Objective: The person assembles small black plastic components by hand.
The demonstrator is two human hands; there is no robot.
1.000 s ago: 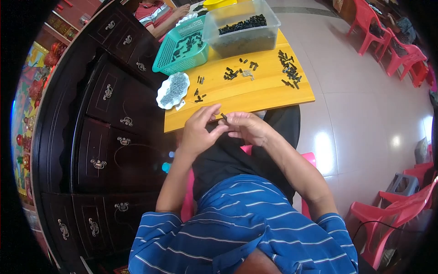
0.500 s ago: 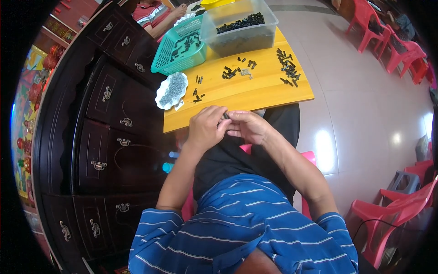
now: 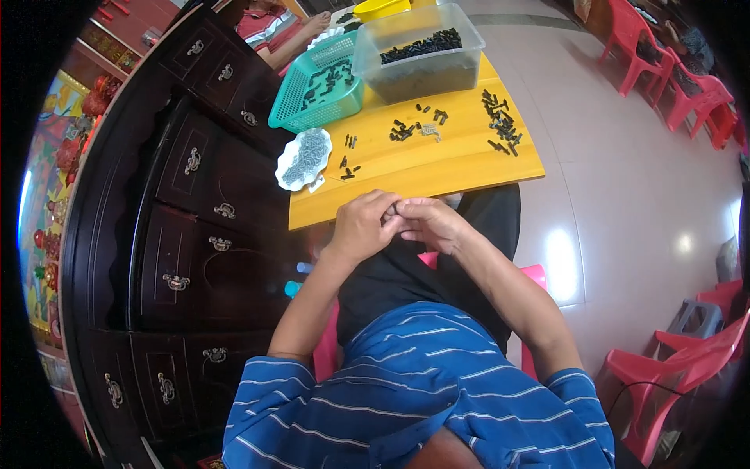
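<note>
Just off the near edge of the yellow wooden table [image 3: 437, 173], my left hand [image 3: 364, 225] and my right hand [image 3: 432, 222] meet above my lap. Their closed fingertips pinch a small black part [image 3: 396, 207] between them, mostly covered by the fingers. Beyond my left hand stands a white scalloped dish [image 3: 284, 173] of small silvery metal pieces. Several small black parts [image 3: 401, 131] lie in loose clusters mid-table, beside a little heap of silvery pieces [image 3: 430, 131]. A larger pile of black parts [image 3: 502, 125] sits toward the right edge.
At the table's far side stand a green plastic basket [image 3: 285, 119] and a clear plastic bin [image 3: 422, 82], both holding black parts. A dark wooden cabinet [image 3: 180, 234] rises on the left. Another person's arm [image 3: 293, 47] shows at the far end. Pink chairs [image 3: 680, 359] stand right.
The view has shifted slightly, so everything sits a little further right. My hands stay together; the black part, plainer before, is now more covered by my fingers.
</note>
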